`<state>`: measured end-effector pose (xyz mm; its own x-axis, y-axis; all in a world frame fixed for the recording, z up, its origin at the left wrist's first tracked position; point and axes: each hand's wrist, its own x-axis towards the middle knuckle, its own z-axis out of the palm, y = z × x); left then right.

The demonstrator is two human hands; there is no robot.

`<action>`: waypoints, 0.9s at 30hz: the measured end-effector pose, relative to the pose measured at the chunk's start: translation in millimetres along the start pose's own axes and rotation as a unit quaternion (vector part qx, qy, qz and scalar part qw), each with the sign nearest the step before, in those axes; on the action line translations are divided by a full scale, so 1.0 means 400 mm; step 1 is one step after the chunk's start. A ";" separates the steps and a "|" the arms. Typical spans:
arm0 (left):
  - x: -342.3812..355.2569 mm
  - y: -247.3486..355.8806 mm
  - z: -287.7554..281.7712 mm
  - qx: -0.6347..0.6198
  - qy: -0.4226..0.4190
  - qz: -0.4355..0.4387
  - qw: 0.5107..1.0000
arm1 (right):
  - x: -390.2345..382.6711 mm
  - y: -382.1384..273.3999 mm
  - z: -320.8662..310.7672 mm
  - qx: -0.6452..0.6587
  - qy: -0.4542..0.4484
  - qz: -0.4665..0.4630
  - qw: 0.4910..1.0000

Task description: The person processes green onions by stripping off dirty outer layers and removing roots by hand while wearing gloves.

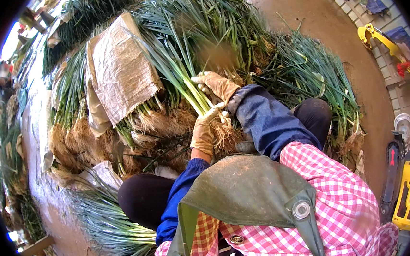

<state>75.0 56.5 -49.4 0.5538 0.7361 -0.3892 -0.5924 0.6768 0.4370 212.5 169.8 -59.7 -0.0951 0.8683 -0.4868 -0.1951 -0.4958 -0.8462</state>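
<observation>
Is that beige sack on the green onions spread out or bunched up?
Spread out: the beige sack lies draped over the green onions, its broad face showing. Whether it is doubled underneath, I cannot tell.

Produce shed, heaped green onions (pixel 201 24), wet floor (pixel 37 165)

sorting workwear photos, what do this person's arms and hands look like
The left grip and right grip wear tan gloves, soiled, with paler fingertips. The left forearm has a bright blue sleeve with a darker cuff; the right has a duller, denim-like dark blue sleeve. Above that shows a pink-and-white checked sleeve.
</observation>
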 end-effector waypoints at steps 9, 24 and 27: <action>0.029 -0.005 -0.038 -0.055 0.060 -0.021 0.996 | -0.039 -0.023 0.033 -0.294 0.103 -0.080 0.947; 0.004 0.013 -0.029 -0.032 0.078 0.013 0.996 | -0.368 -0.028 0.007 0.084 -0.255 0.040 0.962; 0.036 -0.016 -0.058 -0.069 0.085 0.050 0.993 | -0.431 -0.033 -0.009 0.116 -0.282 0.155 0.940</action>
<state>73.3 62.9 -76.5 0.3890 0.7826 -0.4860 -0.7205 0.5872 0.3689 234.9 26.6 34.6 -0.6713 0.5850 -0.4551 -0.2739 -0.7664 -0.5811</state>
